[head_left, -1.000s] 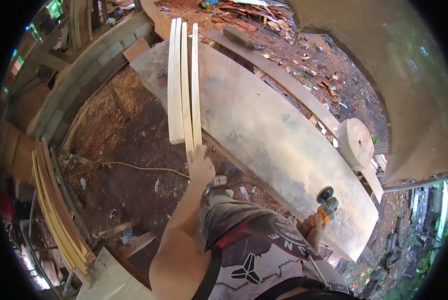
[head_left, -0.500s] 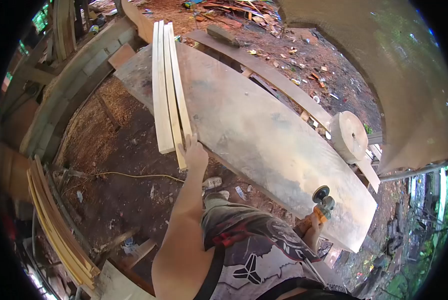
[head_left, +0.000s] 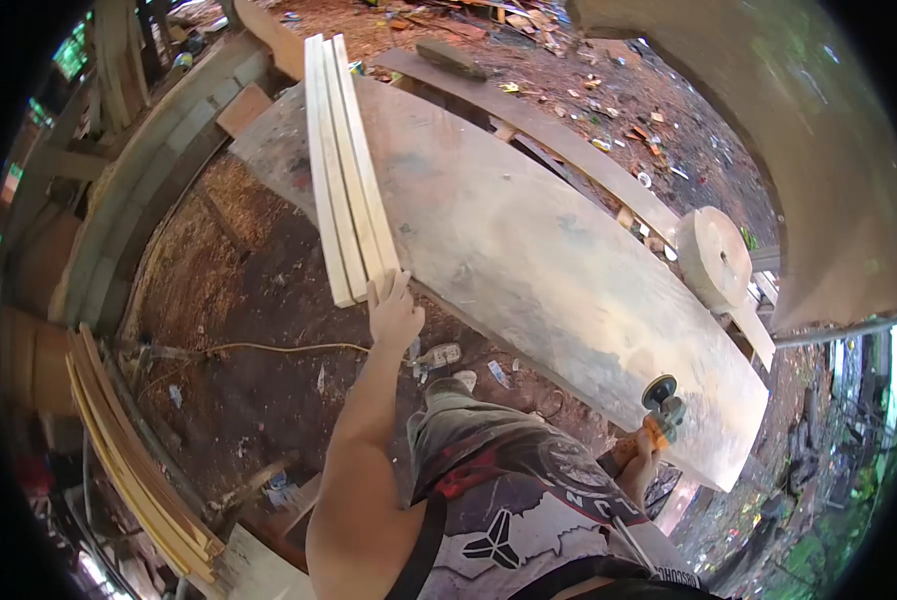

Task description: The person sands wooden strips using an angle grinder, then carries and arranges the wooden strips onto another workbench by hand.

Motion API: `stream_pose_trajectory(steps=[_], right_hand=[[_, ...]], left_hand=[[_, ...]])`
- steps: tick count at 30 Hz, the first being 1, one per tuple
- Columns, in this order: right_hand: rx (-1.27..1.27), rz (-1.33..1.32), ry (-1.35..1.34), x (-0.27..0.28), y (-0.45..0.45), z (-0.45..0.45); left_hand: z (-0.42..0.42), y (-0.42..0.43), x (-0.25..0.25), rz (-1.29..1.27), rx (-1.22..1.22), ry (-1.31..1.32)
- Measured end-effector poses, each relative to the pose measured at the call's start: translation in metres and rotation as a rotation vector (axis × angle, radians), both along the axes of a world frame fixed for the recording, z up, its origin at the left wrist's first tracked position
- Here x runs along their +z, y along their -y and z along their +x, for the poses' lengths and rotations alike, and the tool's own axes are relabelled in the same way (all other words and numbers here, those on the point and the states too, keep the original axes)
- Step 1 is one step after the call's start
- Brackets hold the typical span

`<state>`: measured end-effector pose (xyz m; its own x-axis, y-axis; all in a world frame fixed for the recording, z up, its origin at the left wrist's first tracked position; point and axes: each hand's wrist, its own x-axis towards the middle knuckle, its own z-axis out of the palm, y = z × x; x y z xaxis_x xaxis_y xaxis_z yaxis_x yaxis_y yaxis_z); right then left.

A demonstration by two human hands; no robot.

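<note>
Several pale wooden strips (head_left: 354,190) lie side by side across the left part of a large flat board (head_left: 529,270), their near ends jutting past its edge. My left hand (head_left: 397,315) is at those near ends, fingers stretched out and touching the wood. At the board's near right side, my right hand (head_left: 641,458) is closed around the orange body of an angle grinder (head_left: 666,412). The grinder's round dark disc (head_left: 659,391) faces up, over the board.
A thick round roll (head_left: 714,260) sits by the board's far edge, along a narrow plank (head_left: 559,140). Long strips (head_left: 134,450) lean at lower left. A block wall (head_left: 159,160) curves behind. A yellow cord (head_left: 279,346) crosses the littered dirt floor.
The strips' near ends, uneven before, are now almost level, one having slid away from me. My left hand has shifted onto the ends. The grinder stays in my right hand.
</note>
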<state>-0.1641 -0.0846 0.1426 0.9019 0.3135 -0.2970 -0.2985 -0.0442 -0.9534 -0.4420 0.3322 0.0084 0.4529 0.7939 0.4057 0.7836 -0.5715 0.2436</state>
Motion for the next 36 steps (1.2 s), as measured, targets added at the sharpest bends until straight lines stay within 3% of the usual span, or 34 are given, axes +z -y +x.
stream_pose_trajectory(steps=[5,8,10,12,18,20,21,23,26,30,32,36], right_hand=[[0.036,-0.084,-0.041,-0.004,-0.012,-0.01],[0.225,-0.037,-0.042,-0.016,-0.001,-0.004],[0.267,-0.01,-0.093,-0.021,0.0,-0.006],[0.236,-0.037,-0.042,-0.023,-0.006,-0.009],[0.185,-0.077,-0.006,-0.001,-0.016,-0.028],[0.215,-0.099,-0.026,-0.002,-0.008,-0.035],[0.188,-0.124,-0.002,-0.004,0.002,-0.034],[0.118,-0.14,0.059,-0.022,0.008,-0.018],[0.291,-0.067,-0.001,-0.012,0.004,-0.009],[0.324,-0.01,-0.045,-0.01,0.003,-0.005],[0.361,-0.031,-0.005,-0.017,0.006,-0.003],[0.509,0.024,-0.106,-0.002,0.005,-0.004]], left_hand=[[0.006,-0.04,0.031,-0.135,0.11,-0.019],[0.01,-0.054,0.064,-0.25,0.116,0.058],[0.011,-0.055,0.111,-0.542,0.657,-0.091],[0.01,-0.07,0.098,-0.634,0.725,-0.048],[-0.028,-0.085,0.105,-0.707,0.732,-0.087],[-0.06,-0.084,0.09,-0.526,0.69,-0.202],[-0.073,-0.083,0.115,-0.719,0.601,-0.158],[-0.073,-0.086,0.1,-0.664,0.658,-0.148],[-0.062,-0.076,0.075,-0.563,0.776,-0.155],[-0.05,-0.055,0.018,-0.293,0.579,-0.237],[-0.054,-0.036,0.02,-0.306,0.369,-0.423],[-0.043,-0.025,0.05,-0.343,0.313,-0.346]])
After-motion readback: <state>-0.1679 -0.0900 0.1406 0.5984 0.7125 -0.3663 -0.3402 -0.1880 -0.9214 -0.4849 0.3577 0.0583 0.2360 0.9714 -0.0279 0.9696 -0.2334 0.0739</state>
